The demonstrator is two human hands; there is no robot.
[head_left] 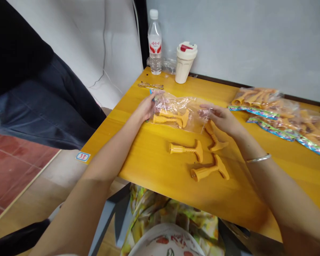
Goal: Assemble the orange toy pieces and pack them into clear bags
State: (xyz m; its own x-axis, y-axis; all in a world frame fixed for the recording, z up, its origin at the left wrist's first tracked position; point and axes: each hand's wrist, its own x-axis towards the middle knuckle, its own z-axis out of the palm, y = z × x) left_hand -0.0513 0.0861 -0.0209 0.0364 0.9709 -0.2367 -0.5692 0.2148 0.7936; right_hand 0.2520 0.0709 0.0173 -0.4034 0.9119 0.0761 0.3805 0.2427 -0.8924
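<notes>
From where I stand, the person's two hands work at the middle of a glossy yellow wooden table (pixel 160 177). The left hand (pixel 149 106) is partly open, its fingers curled over the upper left corner of a clear plastic bag (pixel 193 115), and the right hand (pixel 220 119) pinches the bag's opposite edge between thumb and fingertips. Neither hand lifts it: the bag lies flat on the table, stretched between them, and that wide two-handed hold looks like the sound way to handle such thin, slippery film, since it keeps the plastic from folding over on itself.

Inside the bag, two orange plastic T-shaped pieces (pixel 169 119) lie side by side, low in the bag and clear of both hands. Three more of the same pieces (pixel 184 150) lie loose just below it, well spaced, with one nearly touching the right wrist.

Toward the right edge of the frame sit more bagged orange pieces (pixel 258 101) and strips of shiny printed foil (pixel 272 129). At the top, a water bottle (pixel 154 42) and a cream travel mug (pixel 185 62) stand against the wall. A silver bangle (pixel 258 158) circles the right wrist, and a patterned skirt (pixel 170 217) shows below the table's near edge.
</notes>
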